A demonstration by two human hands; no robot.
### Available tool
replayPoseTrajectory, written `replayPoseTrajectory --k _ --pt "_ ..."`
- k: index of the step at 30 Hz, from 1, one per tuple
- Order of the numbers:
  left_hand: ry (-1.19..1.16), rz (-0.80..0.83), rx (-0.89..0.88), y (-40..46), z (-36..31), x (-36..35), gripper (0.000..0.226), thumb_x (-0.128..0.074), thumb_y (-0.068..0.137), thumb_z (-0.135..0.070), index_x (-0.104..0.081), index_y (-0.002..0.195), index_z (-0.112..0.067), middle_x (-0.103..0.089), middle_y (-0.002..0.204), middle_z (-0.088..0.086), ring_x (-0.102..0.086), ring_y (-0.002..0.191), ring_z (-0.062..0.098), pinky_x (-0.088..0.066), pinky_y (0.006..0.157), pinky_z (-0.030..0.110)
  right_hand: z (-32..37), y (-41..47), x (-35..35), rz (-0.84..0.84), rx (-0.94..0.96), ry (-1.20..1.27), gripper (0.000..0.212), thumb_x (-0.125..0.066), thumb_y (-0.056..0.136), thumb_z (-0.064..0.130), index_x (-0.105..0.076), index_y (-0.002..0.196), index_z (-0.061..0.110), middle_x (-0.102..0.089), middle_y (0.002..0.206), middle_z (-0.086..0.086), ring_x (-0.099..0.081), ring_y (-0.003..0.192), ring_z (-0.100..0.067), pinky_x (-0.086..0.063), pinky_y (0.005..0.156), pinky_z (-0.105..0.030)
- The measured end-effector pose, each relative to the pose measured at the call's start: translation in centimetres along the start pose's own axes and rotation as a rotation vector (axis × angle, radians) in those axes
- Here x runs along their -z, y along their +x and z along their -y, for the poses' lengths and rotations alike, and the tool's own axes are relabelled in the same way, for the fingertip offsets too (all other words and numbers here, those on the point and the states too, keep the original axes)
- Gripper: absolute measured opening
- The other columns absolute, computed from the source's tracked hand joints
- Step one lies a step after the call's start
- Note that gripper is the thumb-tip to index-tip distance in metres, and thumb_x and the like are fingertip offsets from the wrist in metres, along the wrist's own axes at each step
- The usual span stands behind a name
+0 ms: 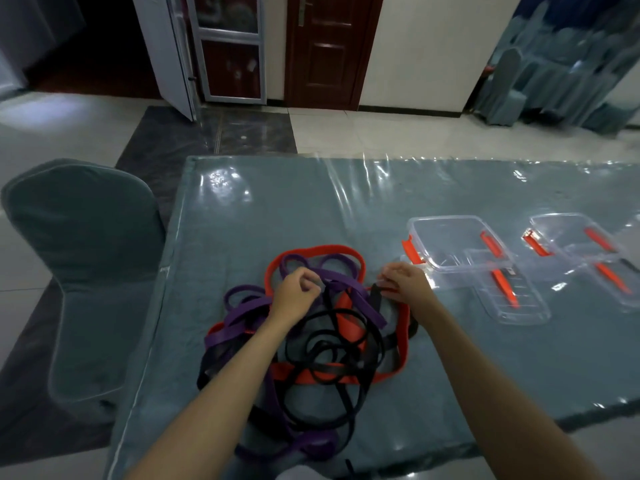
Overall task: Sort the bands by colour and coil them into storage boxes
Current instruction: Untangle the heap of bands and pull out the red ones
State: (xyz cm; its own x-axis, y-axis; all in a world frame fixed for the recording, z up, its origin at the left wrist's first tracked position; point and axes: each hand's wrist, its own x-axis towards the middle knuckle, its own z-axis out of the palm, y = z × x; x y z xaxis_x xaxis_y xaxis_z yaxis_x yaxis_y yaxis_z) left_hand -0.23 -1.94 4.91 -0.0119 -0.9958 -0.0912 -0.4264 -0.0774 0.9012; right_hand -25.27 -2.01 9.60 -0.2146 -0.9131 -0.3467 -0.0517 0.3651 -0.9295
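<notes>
Reaching into the tangled bands (pixel 311 341) mid-desk (pixel 277 209), left hand (pixel 294 296) curls its fingers on purple strap (pixel 346 289); right hand (pixel 405 282) pinches a black one (pixel 377 299). Clear boxes (pixel 453 244) sit right.

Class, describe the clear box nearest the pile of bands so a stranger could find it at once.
Start at the grey-green table and look right of the tangled bands. Two clear boxes sit there; yours, the nearer box, lies just beyond the right hand, lidless, orange clips on its sides.
</notes>
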Motion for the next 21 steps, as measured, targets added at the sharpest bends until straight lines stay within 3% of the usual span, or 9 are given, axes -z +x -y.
replayPoseTrajectory --k 4,7,9,11,12,15,18,21 --pt "0.059 0.108 0.052 -0.7 0.6 -2.2 0.011 -0.072 0.091 -0.01 -0.073 0.102 -0.015 -0.077 0.091 0.003 -0.072 0.094 0.023 -0.056 0.091 0.039 -4.7 0.3 2.3 -0.06 -0.028 -0.244 0.022 -0.06 0.099 -0.005 -0.065 0.078 0.002 -0.057 0.083 -0.019 -0.049 0.068 -0.021 -0.038 0.058 -0.026" --pt "0.093 0.162 0.073 -0.9 0.5 -3.9 0.012 -0.071 0.091 -0.011 -0.073 0.101 -0.017 -0.077 0.091 0.002 -0.073 0.095 0.021 -0.056 0.091 0.04 -7.4 1.3 3.5 -0.087 -0.058 -0.416 0.015 -0.059 0.096 -0.01 -0.07 0.102 -0.017 -0.059 0.084 -0.016 -0.05 0.076 -0.023 -0.041 0.069 -0.034" --pt "0.109 0.195 0.074 -0.9 0.3 -5.3 0.011 -0.07 0.092 -0.01 -0.072 0.1 -0.018 -0.075 0.085 -0.002 -0.071 0.091 0.018 -0.055 0.087 0.038 -8.3 2.1 3.8 -0.047 -0.085 -0.486 0.023 -0.058 0.099 -0.006 -0.069 0.119 -0.01 -0.062 0.097 -0.013 -0.055 0.089 -0.023 -0.045 0.082 -0.037" --pt "0.096 0.237 0.088 -1.0 0.1 -7.1 0.013 -0.07 0.092 -0.009 -0.071 0.102 -0.016 -0.072 0.084 -0.003 -0.07 0.088 0.02 -0.054 0.085 0.037 -8.9 2.8 3.8 0.077 -0.154 -0.551 0.023 -0.054 0.103 0.001 -0.064 0.122 0.008 -0.058 0.107 -0.007 -0.054 0.099 -0.022 -0.05 0.093 -0.039" --pt "0.092 0.257 0.1 -1.0 -0.1 -8.2 0.014 -0.07 0.092 -0.009 -0.071 0.105 -0.015 -0.072 0.086 -0.001 -0.071 0.089 0.022 -0.054 0.086 0.037 -9.2 3.2 3.7 0.123 -0.204 -0.54 0.023 -0.05 0.105 0.002 -0.057 0.121 0.017 -0.056 0.106 -0.005 -0.055 0.097 -0.022 -0.052 0.093 -0.04" --pt "0.07 0.291 0.133 -0.8 -0.2 -11.5 0.02 -0.072 0.093 -0.007 -0.068 0.112 -0.01 -0.07 0.095 0.005 -0.067 0.087 0.023 -0.055 0.09 0.039 -10.0 4.0 3.4 0.133 -0.341 -0.257 0.031 -0.046 0.105 -0.002 -0.047 0.129 0.018 -0.055 0.088 -0.007 -0.049 0.067 -0.02 -0.042 0.061 -0.03" --pt "0.108 0.328 0.171 -0.4 -0.5 -14.4 0.045 -0.078 0.091 -0.012 -0.06 0.131 -0.014 -0.06 0.115 0.006 -0.062 0.095 0.021 -0.054 0.095 0.039 -10.6 5.2 4.2 0.135 -0.314 -0.16 0.046 -0.064 0.1 -0.002 -0.041 0.135 0.016 -0.056 0.077 -0.009 -0.046 0.057 -0.017 -0.037 0.042 -0.021" --pt "0.298 0.279 0.243 0.2 -0.9 -16.6 0.076 -0.083 0.084 -0.036 -0.044 0.149 -0.031 -0.048 0.136 0.007 -0.055 0.124 0.031 -0.049 0.105 0.042 -10.8 6.1 4.7 0.324 -0.348 -0.118 0.033 -0.06 0.101 -0.004 -0.059 0.132 0.007 -0.064 0.087 -0.01 -0.051 0.06 -0.016 -0.035 0.048 -0.021"
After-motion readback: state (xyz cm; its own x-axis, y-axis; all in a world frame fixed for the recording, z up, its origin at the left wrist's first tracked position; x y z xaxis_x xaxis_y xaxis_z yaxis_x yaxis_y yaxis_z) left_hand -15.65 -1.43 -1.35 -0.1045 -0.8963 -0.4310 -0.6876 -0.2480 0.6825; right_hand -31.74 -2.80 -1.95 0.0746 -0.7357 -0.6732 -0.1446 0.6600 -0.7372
